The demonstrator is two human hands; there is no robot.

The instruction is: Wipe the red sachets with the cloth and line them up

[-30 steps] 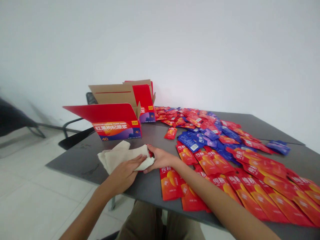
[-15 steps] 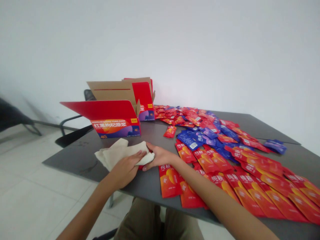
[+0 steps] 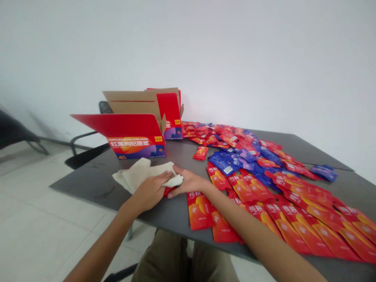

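Left hand [image 3: 150, 191] on cloth [image 3: 133, 174]; near table edge [image 3: 88, 200]

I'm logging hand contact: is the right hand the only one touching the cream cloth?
No, the left hand also lies on the cream cloth, with the right hand at its other end.

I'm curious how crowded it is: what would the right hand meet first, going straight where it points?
Most likely the pale cloth: the right hand points left and appears to be touching the cloth's folded end. Depth is unclear, though, and a red thing shows just below.
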